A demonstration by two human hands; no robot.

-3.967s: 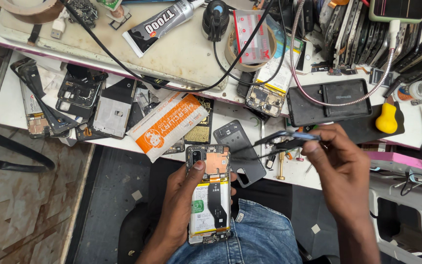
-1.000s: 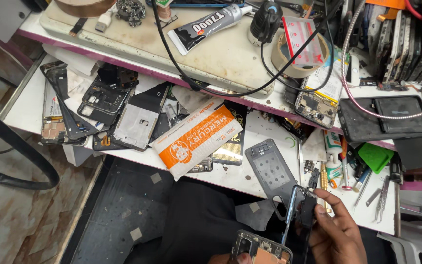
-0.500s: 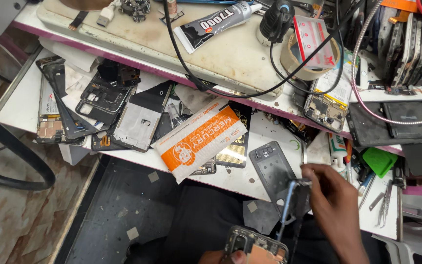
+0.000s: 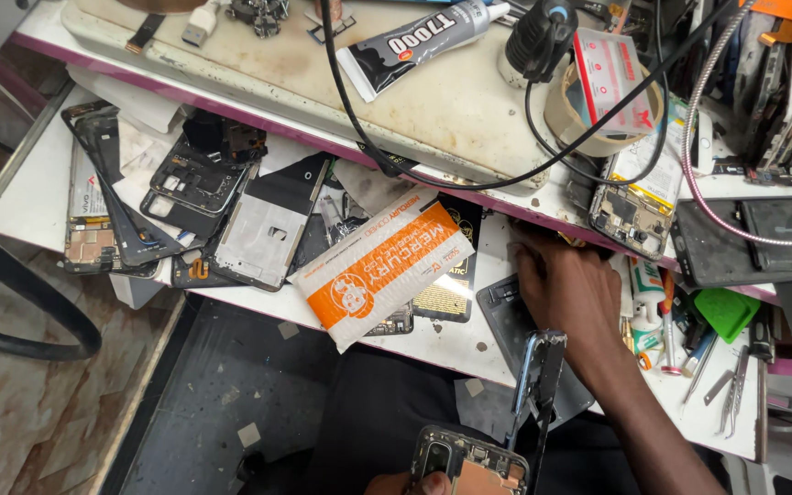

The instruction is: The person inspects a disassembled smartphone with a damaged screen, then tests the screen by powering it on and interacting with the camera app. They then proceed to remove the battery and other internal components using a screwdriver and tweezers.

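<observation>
Step in hand looks like a search for a part or tool: right hand (image 4: 566, 289) reaches onto the white bench (image 4: 29, 197), fingers flat and slightly spread, pressed down near the pink-edged raised board (image 4: 451, 110), touching clutter just beside the dark grey phone back cover (image 4: 515, 316). Whether anything is pinched under the fingertips cannot be told. Left hand (image 4: 405, 483) sits at the bottom frame edge, mostly cut off; its grip closes on the top of an opened phone (image 4: 469, 463) with bare board showing, held over the lap, off the bench's near edge. A thin metal-rimmed phone frame (image 4: 535, 390) stands up between the opened phone and the right wrist; who holds it cannot be told.

Around: orange and white packet (image 4: 382, 266) near the bench's middle, a black glue tube (image 4: 419, 38) on the raised board, tape roll (image 4: 598, 110) toward the far right, stripped phone frames (image 4: 222, 197) on the left side, green pick (image 4: 726, 312) and tweezers (image 4: 735, 390) by the near right corner.

Judgement: disassembly is under way, phone already open. Next move calls for a small precise pinch among loose clutter, then bringing the hand back to the held phone without knocking the upright frame
</observation>
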